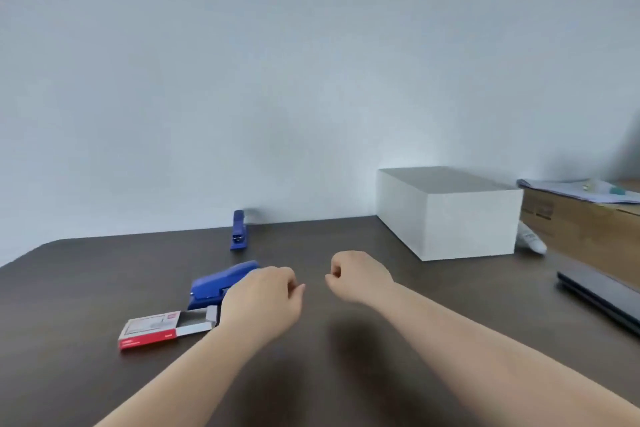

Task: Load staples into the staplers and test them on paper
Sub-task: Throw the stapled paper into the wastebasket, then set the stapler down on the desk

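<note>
Staple box (162, 328) before stapler (221, 284), left

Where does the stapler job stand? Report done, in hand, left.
Done: the staple box lies slid open beside the near stapler. In hand: nothing visible; left hand and right hand hover curled above the table. Left: the far stapler sits untouched, and testing on paper.

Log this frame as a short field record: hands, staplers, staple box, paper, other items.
left hand: loosely curled, above table, holding nothing visible
right hand: loosely curled, holding nothing visible
near stapler: blue, closed, partly behind left hand
far stapler: blue, by the wall, untouched
staple box: red and white, slid open, beside near stapler
paper stack: white block, back right
other: cardboard box, dark laptop at right
table: dark brown
</note>
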Available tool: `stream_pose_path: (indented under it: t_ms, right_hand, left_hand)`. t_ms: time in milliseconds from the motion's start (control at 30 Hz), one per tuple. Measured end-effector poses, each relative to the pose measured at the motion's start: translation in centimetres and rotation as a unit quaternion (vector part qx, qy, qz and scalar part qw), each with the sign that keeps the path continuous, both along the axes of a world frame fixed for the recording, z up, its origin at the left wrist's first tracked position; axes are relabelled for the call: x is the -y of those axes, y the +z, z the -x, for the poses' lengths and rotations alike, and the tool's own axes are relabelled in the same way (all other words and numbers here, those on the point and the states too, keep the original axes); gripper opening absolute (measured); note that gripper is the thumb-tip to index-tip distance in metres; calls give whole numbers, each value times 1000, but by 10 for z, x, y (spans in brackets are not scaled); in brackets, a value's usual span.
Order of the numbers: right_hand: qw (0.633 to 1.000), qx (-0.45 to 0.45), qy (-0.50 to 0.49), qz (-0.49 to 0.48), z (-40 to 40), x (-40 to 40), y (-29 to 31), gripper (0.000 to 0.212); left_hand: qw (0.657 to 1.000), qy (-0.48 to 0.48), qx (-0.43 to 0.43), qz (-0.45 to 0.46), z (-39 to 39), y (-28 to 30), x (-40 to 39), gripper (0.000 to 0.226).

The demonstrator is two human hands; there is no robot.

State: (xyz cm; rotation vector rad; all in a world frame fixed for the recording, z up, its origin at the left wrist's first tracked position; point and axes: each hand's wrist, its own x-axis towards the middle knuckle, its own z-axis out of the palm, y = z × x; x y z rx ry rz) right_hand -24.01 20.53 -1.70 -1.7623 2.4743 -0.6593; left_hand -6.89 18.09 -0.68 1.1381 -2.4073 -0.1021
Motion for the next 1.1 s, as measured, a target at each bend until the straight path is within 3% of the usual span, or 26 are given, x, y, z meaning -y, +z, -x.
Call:
stream_pose_path:
  t_ms: [200,267,400,633,733,900,1100]
  right_hand:
    - [999,13,39,-9,-19,77,-23,12]
    - [998,6,53,-13,-21,93,-28,14]
    - [998,6,67,-1,-16,118,-36,15]
    - [997,-14,75,18,-7,147,-41,13]
    - [997,-33,67,23,1,159,-41,15]
    - [998,-47,31,31,23,182,-44,19]
    - [996,-66,46,39,34,210,-46,13]
  left_hand:
    - [995,92,23,20,-38,-9,74,34]
    - [992,113,53,-7,-49,-13,96,41]
    - [990,88,80,-79,-58,-24,125,30]
    - [979,79,160,98,-26,-26,133,38]
    - [980,71,159,95,5,-30,142,55]
    - [985,113,99,82,58,-38,174,45]
    - [971,144,160,103,98,-41,236,54]
